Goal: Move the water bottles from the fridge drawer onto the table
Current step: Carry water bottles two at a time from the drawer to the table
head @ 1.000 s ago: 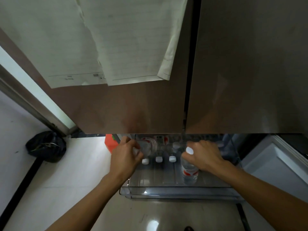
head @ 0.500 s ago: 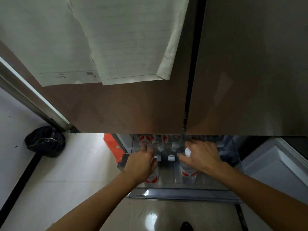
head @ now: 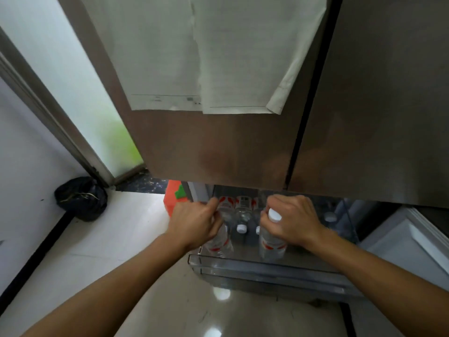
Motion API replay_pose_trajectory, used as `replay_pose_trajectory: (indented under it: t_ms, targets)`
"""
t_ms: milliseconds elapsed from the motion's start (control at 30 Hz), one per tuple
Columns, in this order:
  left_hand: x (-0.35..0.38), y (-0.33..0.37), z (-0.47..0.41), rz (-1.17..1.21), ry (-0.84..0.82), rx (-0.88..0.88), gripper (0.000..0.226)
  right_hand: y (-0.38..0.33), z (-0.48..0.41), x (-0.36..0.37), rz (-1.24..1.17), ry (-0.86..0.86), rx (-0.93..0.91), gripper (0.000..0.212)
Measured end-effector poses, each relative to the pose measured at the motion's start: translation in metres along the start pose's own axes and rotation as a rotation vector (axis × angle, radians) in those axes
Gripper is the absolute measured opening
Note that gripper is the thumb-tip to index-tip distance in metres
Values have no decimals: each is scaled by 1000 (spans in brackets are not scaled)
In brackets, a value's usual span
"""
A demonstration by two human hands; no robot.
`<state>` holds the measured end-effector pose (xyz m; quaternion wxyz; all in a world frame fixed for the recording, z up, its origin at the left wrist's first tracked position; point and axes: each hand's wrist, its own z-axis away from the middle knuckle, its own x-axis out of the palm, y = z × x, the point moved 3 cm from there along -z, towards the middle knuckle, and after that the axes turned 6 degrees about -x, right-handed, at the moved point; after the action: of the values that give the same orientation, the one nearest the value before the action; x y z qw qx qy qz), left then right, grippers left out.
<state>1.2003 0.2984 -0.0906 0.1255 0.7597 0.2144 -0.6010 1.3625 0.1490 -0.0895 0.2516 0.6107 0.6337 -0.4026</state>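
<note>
1. Water bottles [head: 241,216] of clear plastic, with white caps and red-and-white labels, sit in the pulled-out transparent fridge drawer [head: 267,269]. Some lie at its back and two stand by its front edge.
2. Lift both standing bottles straight up, gripping below the caps, until they clear the drawer's front wall. Only then swing them away.
3. Right hand [head: 292,222]: the fingers are curled round the neck of the middle bottle [head: 271,245], and its cap shows beside the thumb.
4. Left hand [head: 195,223]: the fingers are curled over the top of the corner bottle [head: 220,243] at the front left, hiding its cap.

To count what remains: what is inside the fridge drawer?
Clear water bottles: the left hand grips one, the right hand another, more are behind. The fridge door covers the back.
</note>
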Motion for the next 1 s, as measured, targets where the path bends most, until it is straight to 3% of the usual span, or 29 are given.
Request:
replay_pose_trajectory:
  t_ms: [133,300,400,600,1000]
  targets:
    - [-78,-47,42,-39,254,-135,26,-58,-46,-29,-9,94,-124,24]
    - [-160,-101,140,-32,429,-258,28,-163,-89,-44,-64,157,-244,30]
    - [-186,-135,216,-98,386,-349,28,-235,-97,-30,-132,158,-264,30]
    - [-193,-196,396,-204,202,-559,26,-392,-77,34,-251,2,-355,28]
    - [-210,-287,735,-307,-73,-1270,28,-738,-32,156,-426,-359,-842,30]
